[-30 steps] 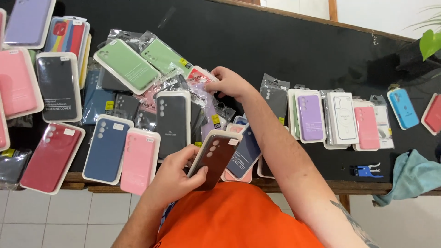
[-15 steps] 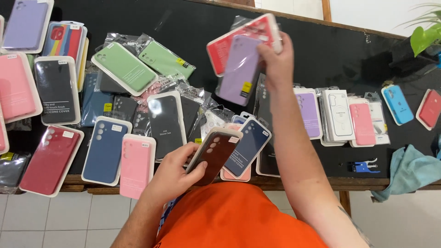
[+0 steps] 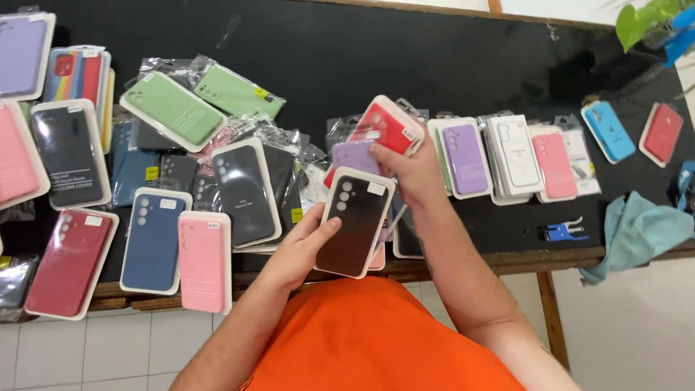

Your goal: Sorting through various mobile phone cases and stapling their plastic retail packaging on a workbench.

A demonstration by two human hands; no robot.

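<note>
My left hand [image 3: 300, 250] grips a dark phone case in its white-edged pack [image 3: 356, 223], thumb across the lower left edge, fingers behind it; the pack stands tilted just above the near edge of the bench [image 3: 449, 65]. My right hand [image 3: 411, 168] is closed on a red case pack [image 3: 387, 127] and a lilac case pack [image 3: 352, 154], fingers folded over them, held just above and behind the dark one; the lilac pack touches the top edge of the dark pack.

Under both hands lies a loose heap of further packs, partly hidden. Just left of the left hand lie a black case [image 3: 245, 192], a pink case [image 3: 203, 261] that overhangs the bench edge, a navy case [image 3: 153, 240] and a dark red case [image 3: 71, 262]. Farther back on the left sit two green cases [image 3: 174, 110], one of them in a clear bag.

Right of the right hand runs a row: a purple case [image 3: 465, 158], a white case [image 3: 515, 152], a pink-red case [image 3: 554, 165]. Well apart, at the far right, lie a light blue case [image 3: 609, 130] and a red case [image 3: 662, 132]. Near the front edge rest a small blue clip [image 3: 563, 232] and a teal cloth [image 3: 637, 232] that hangs over the edge.
</note>
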